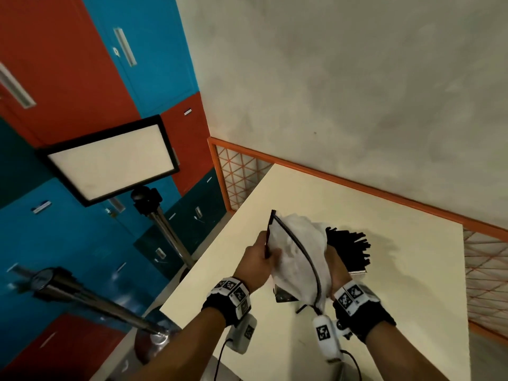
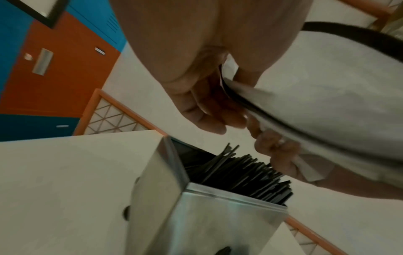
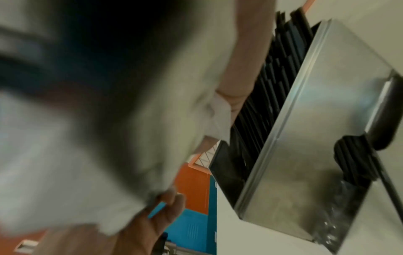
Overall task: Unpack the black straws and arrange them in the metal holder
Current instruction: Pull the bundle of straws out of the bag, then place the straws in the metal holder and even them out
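Observation:
A white pouch [image 1: 297,251] with a black zip edge is held up above the cream table [image 1: 384,312]. My left hand [image 1: 270,255] pinches its left rim and my right hand [image 1: 334,259] grips its right side. The left wrist view shows my left hand [image 2: 202,110] curled on the pouch [image 2: 327,103]. Behind my right hand stand many black straws [image 1: 349,246] in the square metal holder [image 2: 207,215], fanned out above its rim as black straws [image 2: 240,172]. In the right wrist view the blurred pouch [image 3: 87,138] hangs beside the holder [image 3: 327,120] and straws [image 3: 272,86].
An orange-framed mesh rail [image 1: 357,185] borders the table's far and right sides. A light panel on a stand [image 1: 110,160] and red and blue lockers [image 1: 68,64] stand to the left. Crumpled clear wrapping [image 3: 333,224] lies at the holder's base. A white tagged device [image 1: 325,334] sits near me.

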A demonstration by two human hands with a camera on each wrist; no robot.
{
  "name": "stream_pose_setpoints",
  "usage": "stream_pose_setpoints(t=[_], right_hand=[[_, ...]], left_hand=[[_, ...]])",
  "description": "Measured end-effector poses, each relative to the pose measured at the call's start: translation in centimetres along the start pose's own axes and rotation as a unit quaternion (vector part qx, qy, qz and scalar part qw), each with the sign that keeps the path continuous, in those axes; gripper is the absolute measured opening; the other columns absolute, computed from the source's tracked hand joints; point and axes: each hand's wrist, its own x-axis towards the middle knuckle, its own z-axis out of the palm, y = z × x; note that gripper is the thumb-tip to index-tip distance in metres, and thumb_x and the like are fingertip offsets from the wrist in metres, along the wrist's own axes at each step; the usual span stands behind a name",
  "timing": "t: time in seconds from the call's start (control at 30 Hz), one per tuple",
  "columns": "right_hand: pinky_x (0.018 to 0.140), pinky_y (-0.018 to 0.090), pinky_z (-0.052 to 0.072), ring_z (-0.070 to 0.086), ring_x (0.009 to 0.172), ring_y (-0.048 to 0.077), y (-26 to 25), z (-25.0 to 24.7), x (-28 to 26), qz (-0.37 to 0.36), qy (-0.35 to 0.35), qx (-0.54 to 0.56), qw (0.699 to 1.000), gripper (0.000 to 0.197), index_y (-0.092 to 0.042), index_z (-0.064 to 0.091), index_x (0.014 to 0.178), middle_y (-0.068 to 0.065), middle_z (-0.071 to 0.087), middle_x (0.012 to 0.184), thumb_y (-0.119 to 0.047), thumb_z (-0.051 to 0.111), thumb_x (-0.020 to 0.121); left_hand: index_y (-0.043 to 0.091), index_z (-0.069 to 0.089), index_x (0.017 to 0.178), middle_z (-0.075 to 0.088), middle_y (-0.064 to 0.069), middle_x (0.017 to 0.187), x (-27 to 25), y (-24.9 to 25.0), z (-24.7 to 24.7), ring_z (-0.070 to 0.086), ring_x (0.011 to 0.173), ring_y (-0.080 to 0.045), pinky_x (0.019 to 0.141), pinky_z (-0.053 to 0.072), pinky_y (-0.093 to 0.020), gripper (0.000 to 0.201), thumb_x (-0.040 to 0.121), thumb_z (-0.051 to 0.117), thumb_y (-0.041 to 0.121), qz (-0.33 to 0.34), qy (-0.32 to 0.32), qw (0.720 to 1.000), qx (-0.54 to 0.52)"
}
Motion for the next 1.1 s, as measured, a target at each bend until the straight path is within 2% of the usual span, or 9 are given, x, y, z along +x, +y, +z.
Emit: stream_pose_setpoints(t=[0.1,0.27,0.43,0.57,0.77,0.87,0.93,1.03,1.1], right_hand=[[0.073,0.041,0.045,0.059,0.079,0.028,0.7,1.8,0.6,0.040,-0.027,0.025,0.999,0.017,-0.013,0.061,0.082,0.012,0.061,0.077,-0.030,0.060,0.087],[0.052,0.019,0.043,0.057,0.064,0.015,0.6,4.0,1.2,0.007,-0.025,-0.099,0.995,0.027,-0.017,0.060,0.068,0.000,0.061,0.066,-0.010,0.056,0.094],[0.071,0.038,0.056,0.068,0.079,0.027,2.0,5.1,2.4,0.045,0.029,-0.133,0.990,0.026,-0.015,0.069,0.085,0.009,0.072,0.084,-0.038,0.059,0.090],[0.091,0.043,0.054,0.067,0.100,0.017,3.2,7.7,1.4,0.017,-0.120,-0.101,0.988,0.029,-0.029,0.067,0.110,-0.004,0.072,0.106,-0.044,0.067,0.084],[0.103,0.037,0.043,0.053,0.120,0.019,8.5,13.5,-1.3,0.037,-0.252,-0.222,0.941,0.061,-0.020,0.044,0.139,-0.003,0.055,0.133,-0.045,0.061,0.086],[0.077,0.045,0.057,0.056,0.118,0.030,12.3,15.0,-1.7,0.162,-0.270,-0.170,0.934,0.069,-0.035,0.027,0.147,0.001,0.050,0.142,-0.049,0.057,0.087],[0.058,0.046,0.058,0.056,0.114,0.039,13.9,15.7,-1.6,0.257,-0.234,-0.111,0.931,0.072,-0.041,0.019,0.148,0.004,0.045,0.145,-0.048,0.059,0.089],[0.084,0.055,0.055,0.049,0.126,0.039,15.6,16.5,-1.2,0.262,-0.213,-0.174,0.925,0.086,-0.034,0.016,0.152,0.005,0.039,0.152,-0.059,0.060,0.083],[0.101,0.047,0.046,0.045,0.133,0.035,16.1,16.9,-0.9,0.247,-0.206,-0.221,0.921,0.088,-0.028,0.015,0.154,0.006,0.037,0.154,-0.061,0.057,0.085]], left_hand=[[0.024,0.046,0.126,0.069,-0.005,0.093,-1.0,-2.5,-2.2,0.064,0.073,-0.022,0.062,0.050,-0.029,0.025,0.101,0.051,0.029,-0.044,0.024,0.997,0.050],[0.027,0.050,0.115,0.066,-0.005,0.086,-2.4,-6.6,-5.3,0.064,0.069,-0.024,0.061,0.052,-0.035,0.017,0.102,0.050,0.038,-0.088,0.068,0.990,0.082],[0.020,0.061,0.102,0.063,0.000,0.069,-3.5,-10.8,-8.1,0.059,0.057,-0.020,0.061,0.056,-0.040,0.018,0.103,0.051,0.035,-0.138,0.140,0.975,0.105],[0.021,0.061,0.099,0.066,-0.005,0.076,-5.4,-13.6,-9.2,0.061,0.063,-0.019,0.061,0.053,-0.030,0.015,0.105,0.047,0.023,-0.210,0.100,0.968,0.098],[0.021,0.049,0.122,0.067,-0.003,0.080,-6.7,-16.4,-9.8,0.064,0.066,-0.018,0.049,0.050,-0.024,0.021,0.102,0.049,0.018,-0.328,0.117,0.937,0.021],[0.020,0.041,0.137,0.072,-0.008,0.090,-7.9,-18.7,-9.0,0.070,0.080,-0.025,0.068,0.062,-0.041,0.042,0.100,0.056,0.031,-0.364,0.149,0.918,-0.059],[0.028,0.044,0.132,0.072,-0.007,0.103,-8.6,-19.0,-8.2,0.069,0.093,-0.026,0.087,0.059,-0.048,0.040,0.099,0.053,0.048,-0.336,0.126,0.932,-0.049],[0.031,0.056,0.119,0.060,-0.006,0.126,-9.3,-18.0,-7.1,0.060,0.104,-0.021,0.096,0.048,-0.036,0.045,0.092,0.052,0.066,-0.289,0.039,0.956,0.016],[0.028,0.057,0.125,0.046,-0.007,0.138,-9.4,-17.8,-6.1,0.058,0.106,-0.021,0.096,0.047,-0.032,0.057,0.084,0.064,0.066,-0.269,-0.020,0.960,0.080]])
